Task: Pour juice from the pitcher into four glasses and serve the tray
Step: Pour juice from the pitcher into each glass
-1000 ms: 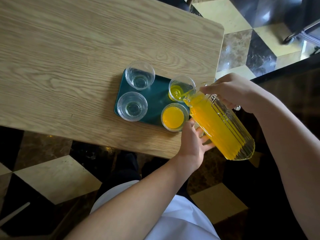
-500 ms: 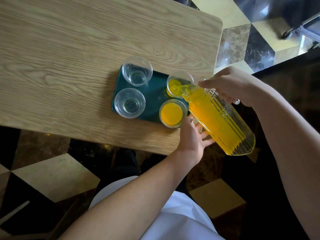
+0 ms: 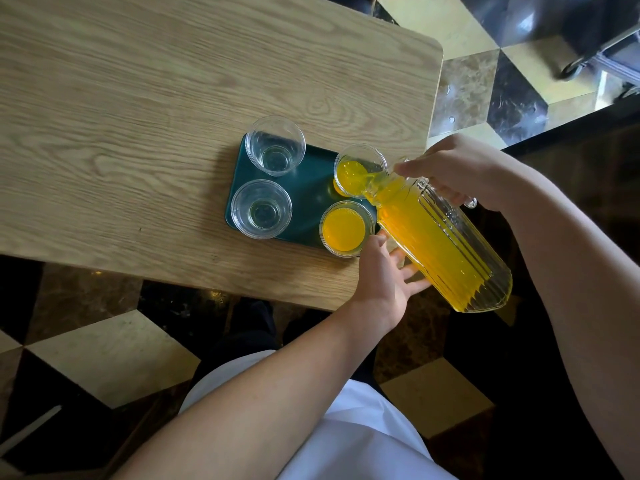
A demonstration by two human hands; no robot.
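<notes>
A dark green tray lies near the wooden table's front right corner with several clear glasses on it. The far left glass and near left glass hold no juice. The near right glass holds orange juice. Juice streams into the far right glass from a ribbed glass pitcher, tilted with its spout over that rim. My right hand grips the pitcher's handle. My left hand lies with fingers spread under the pitcher's body.
The wooden table stretches left and far from the tray. Its front edge runs just below the tray, its right edge just past the glasses. Checkered tile floor lies below, and a wheeled chair base stands at the top right.
The juice level in the far right glass has risen as the pitcher keeps pouring. Both hands and the pitcher stay in about the same place.
</notes>
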